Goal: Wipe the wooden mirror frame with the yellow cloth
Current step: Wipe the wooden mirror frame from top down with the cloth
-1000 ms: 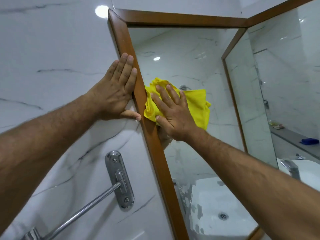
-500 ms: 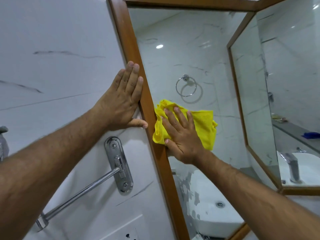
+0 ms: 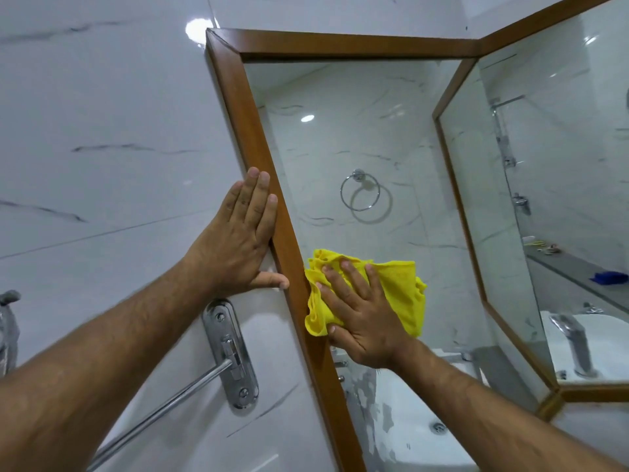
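The wooden mirror frame point(image 3: 243, 107) runs down the middle of the head view, its left side slanting from top left to bottom centre. My right hand point(image 3: 362, 313) presses the crumpled yellow cloth point(image 3: 400, 294) flat against the mirror glass, right beside the frame's inner edge. The cloth's left fold touches the wood. My left hand point(image 3: 238, 240) lies flat on the white marble wall, fingers together along the frame's outer edge, thumb on the wood. It holds nothing.
A chrome towel bar and its bracket point(image 3: 231, 352) are fixed to the wall below my left hand. A second framed mirror panel point(image 3: 452, 97) meets the first at the right. A basin tap point(image 3: 571, 338) stands at lower right. The glass reflects a towel ring point(image 3: 360, 195).
My right hand and the cloth have slid down along the frame's inner edge. My left hand has shifted down the outer edge too. The camera has tilted.
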`<state>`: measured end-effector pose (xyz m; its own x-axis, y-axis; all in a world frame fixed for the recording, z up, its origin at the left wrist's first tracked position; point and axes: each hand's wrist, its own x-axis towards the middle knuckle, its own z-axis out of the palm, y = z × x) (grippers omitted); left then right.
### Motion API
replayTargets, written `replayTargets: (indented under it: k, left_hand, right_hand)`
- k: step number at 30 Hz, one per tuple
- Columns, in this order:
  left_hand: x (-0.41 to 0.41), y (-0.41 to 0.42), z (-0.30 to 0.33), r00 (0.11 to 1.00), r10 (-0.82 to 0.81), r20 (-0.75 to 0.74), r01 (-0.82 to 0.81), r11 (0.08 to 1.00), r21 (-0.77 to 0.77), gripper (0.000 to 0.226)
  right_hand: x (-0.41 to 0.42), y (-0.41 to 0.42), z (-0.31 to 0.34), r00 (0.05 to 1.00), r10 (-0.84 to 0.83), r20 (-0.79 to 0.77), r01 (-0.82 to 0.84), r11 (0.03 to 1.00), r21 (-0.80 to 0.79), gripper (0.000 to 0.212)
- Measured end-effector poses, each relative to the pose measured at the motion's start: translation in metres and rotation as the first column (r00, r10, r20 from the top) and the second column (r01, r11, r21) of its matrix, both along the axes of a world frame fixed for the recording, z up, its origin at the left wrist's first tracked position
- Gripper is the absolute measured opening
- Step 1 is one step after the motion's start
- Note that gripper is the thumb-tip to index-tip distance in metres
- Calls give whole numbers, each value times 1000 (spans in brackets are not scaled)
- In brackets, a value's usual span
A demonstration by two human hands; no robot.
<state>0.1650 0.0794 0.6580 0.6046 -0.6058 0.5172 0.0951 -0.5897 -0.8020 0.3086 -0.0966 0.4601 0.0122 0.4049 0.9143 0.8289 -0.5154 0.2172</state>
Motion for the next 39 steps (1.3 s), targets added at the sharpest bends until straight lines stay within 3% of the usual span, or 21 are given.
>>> replayTargets:
  k: [5,10,14,22,27,33,39]
  left_hand:
    - [0,1,2,999,27,-19,-27,1000,9,134]
    - [-2,0,-3,998,55,-19,-55,998,-1,141]
    - [-6,-6,-9,995,79,-55,-81,996,-43,144]
    - [-9,-7,-22,990,128,-67,-132,990,-53,139]
    - [-11,-22,-56,985,142,-102,-157,975,-158,149]
    - [-16,-32,-86,953,263,-149,-285,947,-151,169]
    - [-15,-35,-89,942,297,-158,-321,934,-157,162]
  right_hand:
    - [21,-18,42,982,-84,168,108,985,-137,70]
    - [13,1,24,994,-55,98,58,998,-37,70]
    - [15,-7,28,990,-64,124,71,996,-55,71]
    - [6,12,1,999,-40,15,39,997,67,67]
    - [3,12,-32,999,-33,-16,34,996,88,67]
    - [-2,-2,-102,998,-24,-55,23,999,-31,65]
    - [2,3,-54,996,-48,-72,50,998,26,68]
